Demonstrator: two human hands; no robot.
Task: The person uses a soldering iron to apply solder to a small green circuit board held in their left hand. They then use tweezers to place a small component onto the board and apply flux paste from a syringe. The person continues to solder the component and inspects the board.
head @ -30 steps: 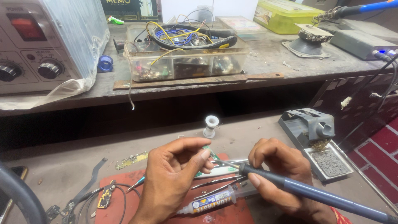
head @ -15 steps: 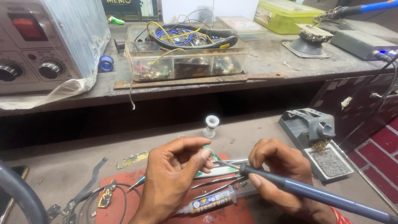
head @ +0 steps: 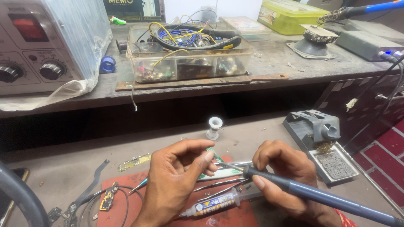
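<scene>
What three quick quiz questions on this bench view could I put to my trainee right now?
1. True or false: the right hand holds a blue-handled soldering iron.
2. What lies on the red mat below the left hand? A) syringe B) hammer C) cup
3. What small white thing stands on the bench behind the hands?

Key: 1 true; 2 A, the syringe; 3 an empty white spool.
</scene>
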